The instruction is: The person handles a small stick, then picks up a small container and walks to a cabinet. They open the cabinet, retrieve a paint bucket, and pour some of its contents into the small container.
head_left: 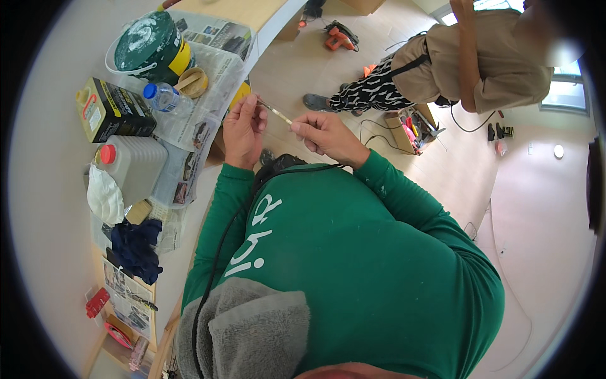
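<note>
A thin pale stick with a darker, metal-looking end spans the gap between my hands; it may be a fine paintbrush, but the tip is hidden. My left hand pinches the dark end between thumb and fingers. At the pale end, my right hand closes thumb and fingertips on it. Beside my left hand, the newspaper-covered counter holds a clear plastic bottle with a blue cap and a small round tan container. A green paint bucket with a white-smeared lid stands behind them.
A black-and-yellow metal can, a translucent jerrycan and a dark blue cloth line the counter at left. A person stands at far right near a tool box. An orange power tool lies on the floor.
</note>
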The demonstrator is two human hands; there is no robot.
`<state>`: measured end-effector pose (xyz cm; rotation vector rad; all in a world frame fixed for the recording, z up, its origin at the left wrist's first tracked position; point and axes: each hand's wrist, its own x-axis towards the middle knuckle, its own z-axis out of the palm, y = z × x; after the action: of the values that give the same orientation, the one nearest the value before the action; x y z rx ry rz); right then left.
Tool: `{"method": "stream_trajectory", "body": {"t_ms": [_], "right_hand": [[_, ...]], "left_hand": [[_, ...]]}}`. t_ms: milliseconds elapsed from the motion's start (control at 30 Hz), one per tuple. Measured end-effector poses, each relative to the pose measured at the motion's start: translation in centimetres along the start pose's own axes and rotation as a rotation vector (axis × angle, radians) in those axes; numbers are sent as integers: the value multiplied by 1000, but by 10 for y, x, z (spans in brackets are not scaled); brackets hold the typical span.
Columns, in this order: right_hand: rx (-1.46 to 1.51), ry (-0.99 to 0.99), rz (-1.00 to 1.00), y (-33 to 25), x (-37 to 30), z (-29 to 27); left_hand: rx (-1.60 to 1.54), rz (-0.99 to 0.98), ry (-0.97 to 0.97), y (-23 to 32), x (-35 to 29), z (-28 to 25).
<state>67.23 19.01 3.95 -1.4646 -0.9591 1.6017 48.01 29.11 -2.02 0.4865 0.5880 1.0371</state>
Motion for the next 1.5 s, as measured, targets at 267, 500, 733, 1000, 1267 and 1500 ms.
{"method": "stream_trajectory", "body": {"t_ms": [267, 500, 733, 1000, 1267, 1500], "right_hand": [[-102, 3, 36, -33, 55, -7], [-13, -114, 69, -43, 117, -18], [86, -383, 131, -59, 215, -54], [252, -584, 200, -82, 336, -99], [-576, -356, -682, -98, 483, -110], [-1070, -136, -965, -122, 591, -114]], "left_hand": [[-27, 68, 139, 11, 51, -50], [-41, 26, 43, 13, 87, -24], [-187, 151, 159, 24, 152, -25], [-38, 227, 309, 23, 230, 18], [343, 356, 665, 43, 252, 36], [547, 395, 789, 50, 260, 55]]}}
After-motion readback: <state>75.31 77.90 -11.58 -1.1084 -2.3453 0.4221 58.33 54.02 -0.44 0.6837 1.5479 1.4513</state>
